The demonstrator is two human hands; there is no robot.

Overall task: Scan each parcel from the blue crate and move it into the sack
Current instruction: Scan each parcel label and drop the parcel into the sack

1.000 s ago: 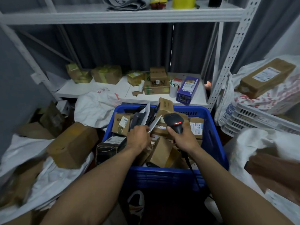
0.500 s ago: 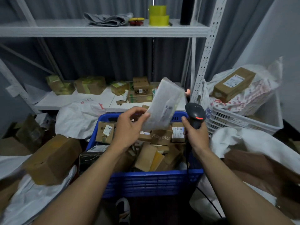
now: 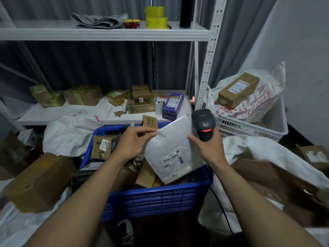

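Parcel: a flat white padded-plastic mailer is held tilted over the blue slatted plastic crate, between the two hands.
Left grip: the left hand is closed on the mailer's upper left edge, which is pinched between thumb and fingertips.
Right grip: the right hand is wrapped round the handle of a black handheld barcode scanner. One of its fingers is laid against the mailer's right edge.
Look: the skin is matte white and faintly quilted. A printed barcode label sits below and to the right of the left pinch and faces the wearer. Its print is too small to be read.
Scanner: a red light is shown on its back. Its head stands just above the right grip, beside the mailer's upper right corner, and is not aimed at the label.
Handling: the mailer is judged light, soft and limp, with a smooth skin that could slip from a light pinch. It is best taken at an edge or corner, clear of the label. Support at the opposite edge would keep the barcode flat.
Sack: a white woven sack lies just right of the right grip. It is judged the likely destination, though this cannot be confirmed.
Crate contents: brown cardboard parcels are seen below the grips, so much of the task is judged undone.
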